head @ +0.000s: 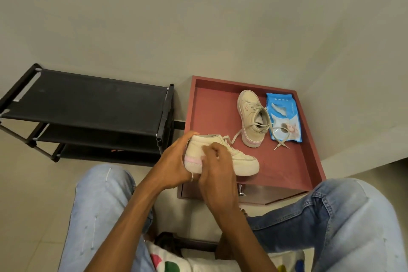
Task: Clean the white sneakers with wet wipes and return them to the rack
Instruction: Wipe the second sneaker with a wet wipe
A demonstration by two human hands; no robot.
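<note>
My left hand (174,161) grips the heel of a cream-white sneaker (240,162) with a pink heel stripe, held on its side above the front left corner of a red side table (304,150). My right hand (215,161) has curled fingers pressed on the sneaker's side; a wipe under them is hidden if there is one. The second sneaker (250,115) stands upright on the table, laces loose. A blue pack of wet wipes (282,117) lies right of it. The black shoe rack (88,104) stands to the left.
The rack has fabric shelves, with something dim on the lowest one. The side table has a drawer with a metal knob (241,190). My knees in blue jeans flank the table's front. A pale wall rises behind; tiled floor below.
</note>
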